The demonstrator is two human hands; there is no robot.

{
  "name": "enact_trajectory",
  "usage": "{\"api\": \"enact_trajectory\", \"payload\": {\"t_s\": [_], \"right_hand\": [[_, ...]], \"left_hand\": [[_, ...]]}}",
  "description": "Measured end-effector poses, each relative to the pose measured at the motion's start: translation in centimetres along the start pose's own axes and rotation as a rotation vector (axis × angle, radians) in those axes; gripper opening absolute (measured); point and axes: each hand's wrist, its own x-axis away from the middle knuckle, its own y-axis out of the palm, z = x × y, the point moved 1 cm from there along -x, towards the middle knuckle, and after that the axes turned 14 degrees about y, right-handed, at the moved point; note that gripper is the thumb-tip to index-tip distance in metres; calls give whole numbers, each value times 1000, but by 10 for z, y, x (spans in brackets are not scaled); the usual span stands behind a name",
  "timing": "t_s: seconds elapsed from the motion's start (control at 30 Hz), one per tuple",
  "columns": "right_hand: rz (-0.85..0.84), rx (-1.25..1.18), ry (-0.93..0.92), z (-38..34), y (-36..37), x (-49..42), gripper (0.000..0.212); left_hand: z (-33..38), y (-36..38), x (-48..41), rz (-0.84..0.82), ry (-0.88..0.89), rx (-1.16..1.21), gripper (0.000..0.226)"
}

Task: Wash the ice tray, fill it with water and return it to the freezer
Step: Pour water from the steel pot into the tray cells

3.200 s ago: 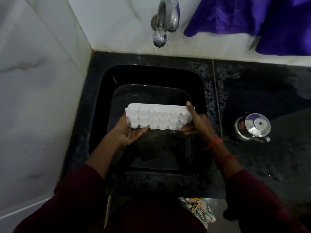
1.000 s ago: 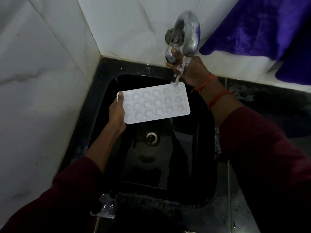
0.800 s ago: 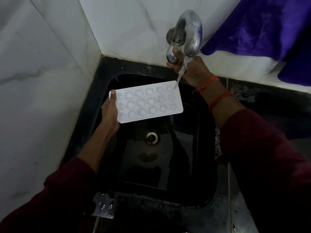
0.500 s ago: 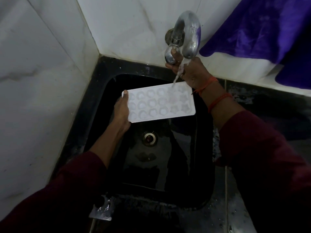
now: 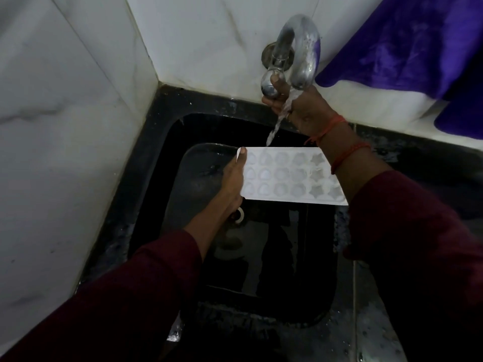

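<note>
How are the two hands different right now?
The left hand grips the end of the white ice tray; the right hand grips the tap knob. The left hand is low over the sink; the right hand is up by the wall. Both come from dark red sleeves.

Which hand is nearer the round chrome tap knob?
Right. The right hand grips the round chrome tap knob; the left hand is lower, holding the white plastic ice tray.

A: You face a corner where two white, grey-veined walls (image 5: 86, 105) meet.
B: Below them you have a wet black counter (image 5: 431, 163) with a black sink (image 5: 300, 273) set into it. A purple cloth (image 5: 407, 43) hangs above the counter's back edge, right end; the light is dim.
</note>
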Motion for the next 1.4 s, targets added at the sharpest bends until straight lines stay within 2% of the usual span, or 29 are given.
{"api": "enact_trajectory", "payload": {"t_s": [0.13, 0.27, 0.4, 0.57, 0.6, 0.67, 0.8, 0.97, 1.03, 1.17, 1.23, 1.3, 1.4], "right_hand": [[5, 6, 2, 0, 2, 2, 11], [7, 36, 14, -1, 0, 1, 10], [21, 45, 8, -2, -2, -6, 5], [50, 34, 67, 0, -7, -26, 22], [60, 35, 76, 0, -7, -25, 32], [47, -5, 66, 2, -7, -25, 44], [-35, -184, 27, 12, 1, -15, 11], [-136, -457, 63, 25, 10, -15, 25], [-127, -439, 49, 25, 12, -10, 29], [-8, -89, 63, 47, 17, -2, 50], [31, 112, 75, 73, 13, 8, 55], [64, 290, 64, 99, -1, 24, 49], [154, 160, 110, 124, -21, 50, 40]], "left_hand": [[7, -9, -5, 97, 67, 62, 48], [16, -25, -10, 173, 83, 137, 52], [21, -43, -13, 222, 107, 101, 52], [24, -65, -11, 236, 177, 25, 44], [25, -68, -10, 240, 186, 25, 43], [26, -76, -6, 272, 184, 27, 41], [27, -92, 1, 320, 171, 29, 40], [26, -110, 8, 352, 148, 53, 50], [25, -114, 11, 345, 145, 58, 53], [26, -123, 18, 327, 130, 68, 59], [26, -125, 21, 276, 108, 99, 74], [25, -124, 22, 206, 65, 123, 92], [26, -112, 23, 110, 32, 121, 97]]}}
